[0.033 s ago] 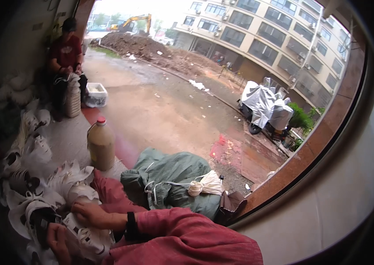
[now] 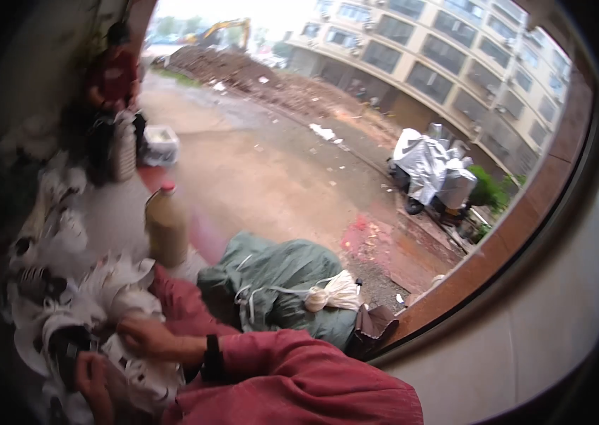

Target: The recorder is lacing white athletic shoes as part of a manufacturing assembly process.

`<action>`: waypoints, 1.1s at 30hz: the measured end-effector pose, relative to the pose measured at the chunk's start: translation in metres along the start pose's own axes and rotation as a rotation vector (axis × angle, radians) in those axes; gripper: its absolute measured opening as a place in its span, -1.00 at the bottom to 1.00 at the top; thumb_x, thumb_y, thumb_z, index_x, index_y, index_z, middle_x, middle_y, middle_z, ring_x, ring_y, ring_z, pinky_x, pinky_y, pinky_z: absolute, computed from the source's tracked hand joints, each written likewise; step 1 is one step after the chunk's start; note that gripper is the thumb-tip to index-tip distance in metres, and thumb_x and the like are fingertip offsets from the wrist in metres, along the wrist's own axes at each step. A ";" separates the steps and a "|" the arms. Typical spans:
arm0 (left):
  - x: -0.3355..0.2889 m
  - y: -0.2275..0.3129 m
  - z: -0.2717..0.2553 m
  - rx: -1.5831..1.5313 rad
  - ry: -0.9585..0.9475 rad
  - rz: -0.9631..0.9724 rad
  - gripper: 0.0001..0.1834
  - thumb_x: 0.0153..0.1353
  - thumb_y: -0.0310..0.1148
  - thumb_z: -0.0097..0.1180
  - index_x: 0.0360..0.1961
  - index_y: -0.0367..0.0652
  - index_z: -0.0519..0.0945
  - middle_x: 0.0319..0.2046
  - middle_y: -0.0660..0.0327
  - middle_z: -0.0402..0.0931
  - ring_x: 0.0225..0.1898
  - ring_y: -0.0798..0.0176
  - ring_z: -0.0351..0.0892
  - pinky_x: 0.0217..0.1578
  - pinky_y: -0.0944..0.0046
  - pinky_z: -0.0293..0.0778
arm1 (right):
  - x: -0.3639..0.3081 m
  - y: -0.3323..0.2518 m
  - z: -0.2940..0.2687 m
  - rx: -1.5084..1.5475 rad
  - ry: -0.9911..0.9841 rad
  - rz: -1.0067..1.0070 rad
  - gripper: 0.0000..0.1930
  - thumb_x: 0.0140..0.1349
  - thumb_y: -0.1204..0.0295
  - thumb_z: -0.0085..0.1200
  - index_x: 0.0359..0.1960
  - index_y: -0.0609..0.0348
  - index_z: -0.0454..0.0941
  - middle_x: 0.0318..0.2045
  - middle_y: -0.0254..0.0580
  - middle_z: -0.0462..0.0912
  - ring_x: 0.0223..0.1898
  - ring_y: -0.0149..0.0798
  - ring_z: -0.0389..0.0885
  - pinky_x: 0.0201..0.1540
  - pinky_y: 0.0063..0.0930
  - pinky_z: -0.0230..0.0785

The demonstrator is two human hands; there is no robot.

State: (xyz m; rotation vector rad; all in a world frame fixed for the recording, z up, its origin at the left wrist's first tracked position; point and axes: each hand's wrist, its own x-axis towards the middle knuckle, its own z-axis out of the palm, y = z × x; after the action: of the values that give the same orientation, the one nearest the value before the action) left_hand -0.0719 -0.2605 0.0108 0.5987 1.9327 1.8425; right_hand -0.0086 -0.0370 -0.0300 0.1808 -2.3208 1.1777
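A white lace-up shoe point(image 2: 149, 381) with small dark marks rests in my lap between my hands. My right hand point(image 2: 145, 336) bends over its upper part with curled fingertips pressed together. On the other side, my left hand point(image 2: 94, 386) has its fingers bent and drawn together beside the shoe. What either hand pinches is too small and blurred to make out. Just beyond the left fingers lies another white shoe with a dark inside point(image 2: 69, 347). More white shoes point(image 2: 119, 283) are heaped past my hands.
A large red-capped jug point(image 2: 166, 225) stands beyond my knee. Green cloth point(image 2: 278, 280) bears a bundle of cream laces point(image 2: 335, 292). Farther off sits another person point(image 2: 114, 81) near a white box point(image 2: 161, 145). A door frame point(image 2: 498, 248) edges the right side, with a silver-covered vehicle point(image 2: 423, 166) outside.
The whole view has shifted slightly and is more blurred. My right hand has barely moved on the shoe, and the left stays beside it.
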 end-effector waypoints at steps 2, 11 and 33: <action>0.005 -0.010 0.005 0.128 0.131 0.102 -0.89 0.30 -0.39 0.08 -0.30 -0.21 0.54 -0.38 0.37 0.45 -0.30 0.49 0.34 -0.25 0.45 0.34 | -0.006 0.013 -0.002 0.052 0.095 0.034 -0.78 0.13 0.46 0.01 -0.17 0.13 0.52 -0.29 0.03 0.55 -0.19 0.13 0.54 -0.13 -0.09 0.38; -0.007 0.012 0.031 0.055 0.102 0.127 -0.88 0.28 -0.44 0.15 -0.28 -0.29 0.65 -0.41 0.37 0.58 -0.34 0.57 0.45 -0.30 0.51 0.38 | 0.007 0.003 -0.038 0.009 -0.012 0.126 -0.81 0.26 0.43 -0.04 -0.15 0.16 0.54 -0.27 -0.04 0.56 -0.28 0.08 0.61 -0.25 -0.21 0.43; -0.014 0.016 0.025 0.376 0.018 0.340 -0.81 0.28 -0.42 0.10 -0.43 -0.29 0.42 -0.48 0.24 0.34 -0.43 0.39 0.34 -0.39 0.35 0.33 | 0.006 -0.046 -0.059 -0.004 -0.332 -0.126 -0.86 0.17 0.50 0.17 -0.23 0.13 0.54 -0.28 -0.20 0.55 -0.37 -0.12 0.61 -0.35 -0.32 0.45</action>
State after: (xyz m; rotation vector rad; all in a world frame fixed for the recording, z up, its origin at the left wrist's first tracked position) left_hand -0.0452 -0.2471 0.0250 1.0904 2.3267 1.6734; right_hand 0.0254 -0.0183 0.0345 0.5507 -2.5494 1.1505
